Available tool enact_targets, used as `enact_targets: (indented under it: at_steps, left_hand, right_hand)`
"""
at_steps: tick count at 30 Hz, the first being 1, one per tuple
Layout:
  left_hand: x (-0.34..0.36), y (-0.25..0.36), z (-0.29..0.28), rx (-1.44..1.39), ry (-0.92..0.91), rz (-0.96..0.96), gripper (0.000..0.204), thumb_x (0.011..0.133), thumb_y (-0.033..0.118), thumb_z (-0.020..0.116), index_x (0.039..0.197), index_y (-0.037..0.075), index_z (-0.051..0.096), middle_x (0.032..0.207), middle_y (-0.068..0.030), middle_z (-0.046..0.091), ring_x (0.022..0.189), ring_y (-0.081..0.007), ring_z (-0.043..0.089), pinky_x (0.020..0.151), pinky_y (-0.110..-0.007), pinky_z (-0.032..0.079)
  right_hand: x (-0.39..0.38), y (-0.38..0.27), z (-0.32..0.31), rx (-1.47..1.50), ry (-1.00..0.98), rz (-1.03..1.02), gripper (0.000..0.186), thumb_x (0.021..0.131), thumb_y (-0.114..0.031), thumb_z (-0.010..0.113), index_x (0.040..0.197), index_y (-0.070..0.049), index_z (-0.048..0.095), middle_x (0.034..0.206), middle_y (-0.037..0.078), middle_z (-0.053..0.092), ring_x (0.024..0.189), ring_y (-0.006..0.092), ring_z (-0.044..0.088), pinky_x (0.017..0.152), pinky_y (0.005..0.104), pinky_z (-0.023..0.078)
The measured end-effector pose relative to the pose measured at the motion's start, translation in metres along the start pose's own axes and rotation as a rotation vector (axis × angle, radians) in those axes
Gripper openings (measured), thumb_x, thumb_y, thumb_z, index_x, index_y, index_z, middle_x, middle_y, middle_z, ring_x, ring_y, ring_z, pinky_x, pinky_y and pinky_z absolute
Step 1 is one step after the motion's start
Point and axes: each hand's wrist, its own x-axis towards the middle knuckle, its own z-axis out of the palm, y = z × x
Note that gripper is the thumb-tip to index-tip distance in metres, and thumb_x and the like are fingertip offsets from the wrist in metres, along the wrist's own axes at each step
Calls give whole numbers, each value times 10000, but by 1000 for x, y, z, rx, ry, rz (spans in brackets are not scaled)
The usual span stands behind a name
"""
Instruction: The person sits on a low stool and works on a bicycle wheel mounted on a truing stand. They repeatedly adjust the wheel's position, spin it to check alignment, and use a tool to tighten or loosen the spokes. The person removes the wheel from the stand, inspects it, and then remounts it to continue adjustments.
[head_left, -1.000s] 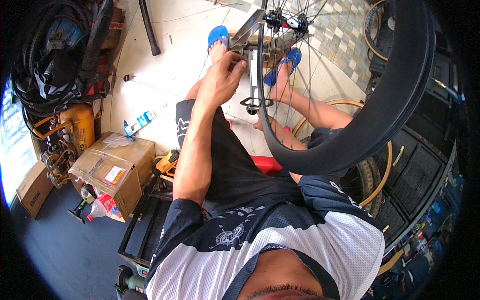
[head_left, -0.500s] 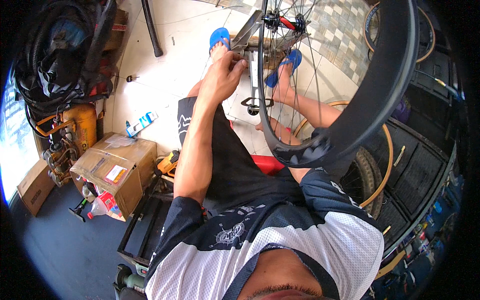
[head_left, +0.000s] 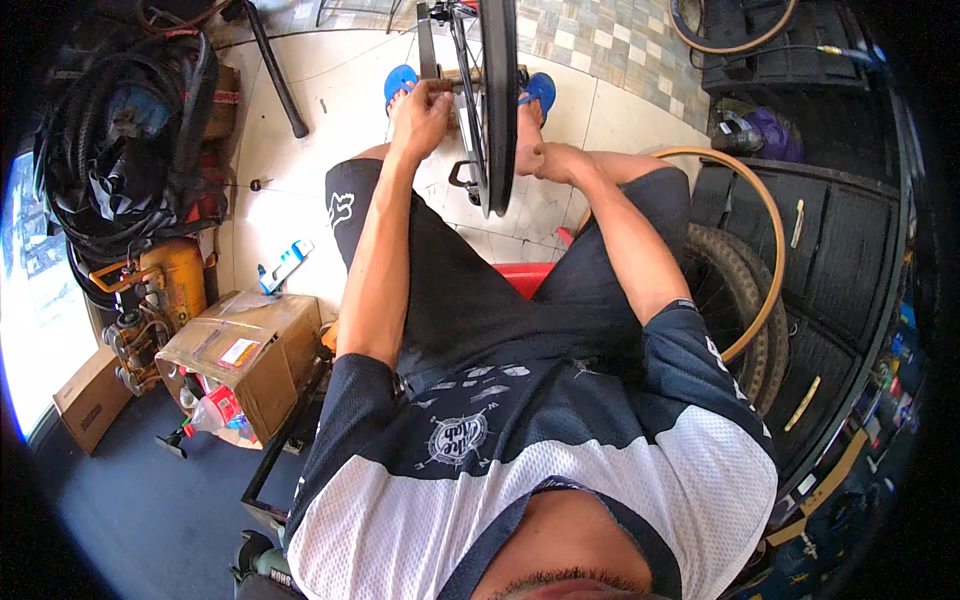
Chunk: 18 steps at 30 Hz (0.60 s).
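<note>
A black deep-rimmed bicycle wheel [head_left: 499,120] stands edge-on between my legs, its hub at the top of the view. Just left of it is a metal wheel stand [head_left: 427,50] on a wooden base, partly hidden by the wheel. My left hand [head_left: 424,122] is closed, with its curled fingers at the stand's upright beside the spokes. At the right side of the rim, my right hand [head_left: 535,157] is closed against the wheel; part of its fingers is hidden. A small black looped part [head_left: 462,177] of the stand sticks out below.
A tan-walled tyre [head_left: 768,235] and a knobbly tyre [head_left: 735,290] lean at my right, beside black cases [head_left: 840,260]. To my left are a cardboard box [head_left: 240,350], a yellow machine [head_left: 175,280] and a heap of black tubes [head_left: 130,150]. A red seat [head_left: 525,278] shows between my thighs.
The wheel has moved away from me and to the left, turning from a slanted side view to edge-on at the stand. My right hand has come out from behind the rim.
</note>
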Motion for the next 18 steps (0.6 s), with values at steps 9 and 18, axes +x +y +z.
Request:
enact_targets:
  at_steps: [9,18]
  left_hand:
    - [-14,-8,25,-346,63,-191,337,995,250,576,1253,51,662,1021,-113,734,936,-216,664,818,-354,507]
    - [-62,62,21,-160,134,-62,333,1042,217,541,1237,-32,648,1023,-91,714,859,-146,638,779,-284,509]
  right_hand:
    - [-63,-4,-1,108,88,-58,621,832,-252,697,1388,-10,565,1106,259,706,918,308,707,743,388,558]
    - [-26,27,35,34,133,-63,494,849,-202,670,1295,7,630,904,259,712,745,308,694,625,408,531]
